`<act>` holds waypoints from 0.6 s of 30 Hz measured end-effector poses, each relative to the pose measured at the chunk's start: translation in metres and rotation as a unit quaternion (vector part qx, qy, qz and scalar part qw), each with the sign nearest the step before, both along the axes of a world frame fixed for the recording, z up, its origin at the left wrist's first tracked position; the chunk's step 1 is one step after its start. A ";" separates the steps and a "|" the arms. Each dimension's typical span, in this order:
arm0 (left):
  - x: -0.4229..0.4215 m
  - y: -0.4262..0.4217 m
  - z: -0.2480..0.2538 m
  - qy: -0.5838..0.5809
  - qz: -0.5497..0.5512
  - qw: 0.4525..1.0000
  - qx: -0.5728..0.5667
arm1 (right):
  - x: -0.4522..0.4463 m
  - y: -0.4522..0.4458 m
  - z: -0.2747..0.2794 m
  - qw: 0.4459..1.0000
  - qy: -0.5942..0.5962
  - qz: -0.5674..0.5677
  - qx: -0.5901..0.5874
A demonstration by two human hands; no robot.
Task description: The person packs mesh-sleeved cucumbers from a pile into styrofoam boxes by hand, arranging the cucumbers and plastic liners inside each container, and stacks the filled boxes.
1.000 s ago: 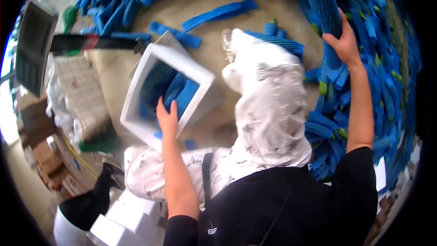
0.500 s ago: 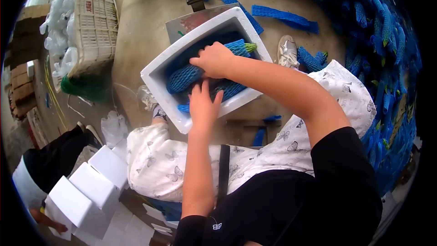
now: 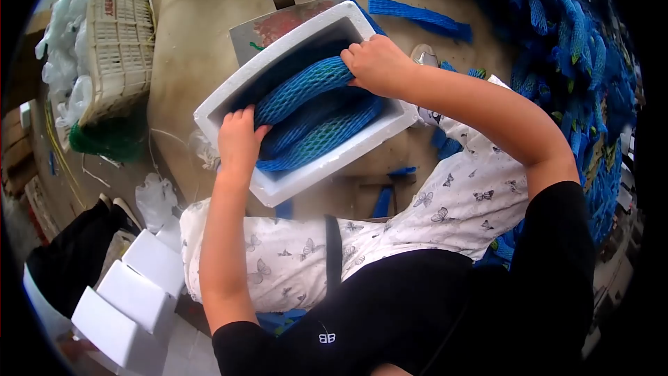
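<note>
A white foam box (image 3: 341, 160) stands tilted between my legs. Inside it lie long pieces in blue foam netting, one of them a greenish-blue netted piece (image 3: 327, 141) near the front wall. Across the top, a long blue-netted piece (image 3: 303, 90) is held at both ends. My left hand (image 3: 239, 141) closes round its left end, by the box's left wall. At the right end, my right hand (image 3: 378, 66) pinches it over the far right corner. What the netting wraps is hidden.
Beyond the box is a flat metal plate (image 3: 278, 24) with a black handle. Loose blue net sleeves (image 3: 421, 19) lie on the floor. A large heap of blue-netted pieces (image 3: 570, 42) rises at right. At left stand a cream crate (image 3: 122, 35) and white foam boxes (image 3: 136, 285).
My hands have moved apart, the left to the left and the right to the upper right, now at the ends of the top netted piece. The green tip seen earlier is covered.
</note>
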State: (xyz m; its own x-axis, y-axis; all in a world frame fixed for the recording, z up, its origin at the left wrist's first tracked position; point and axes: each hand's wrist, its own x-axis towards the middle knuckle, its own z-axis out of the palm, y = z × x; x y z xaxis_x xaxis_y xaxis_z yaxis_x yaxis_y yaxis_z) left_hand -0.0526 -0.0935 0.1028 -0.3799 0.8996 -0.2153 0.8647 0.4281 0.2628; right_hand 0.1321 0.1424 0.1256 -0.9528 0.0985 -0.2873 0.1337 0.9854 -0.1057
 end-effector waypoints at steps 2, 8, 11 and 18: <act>0.002 0.005 0.005 0.025 -0.009 1.000 -0.004 | -0.008 -0.005 -0.001 1.000 -0.001 0.006 0.007; -0.004 0.008 0.011 0.000 -0.071 0.993 -0.099 | -0.011 -0.012 0.002 0.994 -0.101 0.040 0.019; -0.016 0.016 0.003 0.008 -0.099 0.988 -0.116 | -0.033 -0.018 0.012 0.969 -0.199 0.121 0.079; -0.005 0.010 0.000 0.036 -0.086 0.988 -0.119 | -0.034 -0.016 -0.008 0.964 -0.236 0.115 0.041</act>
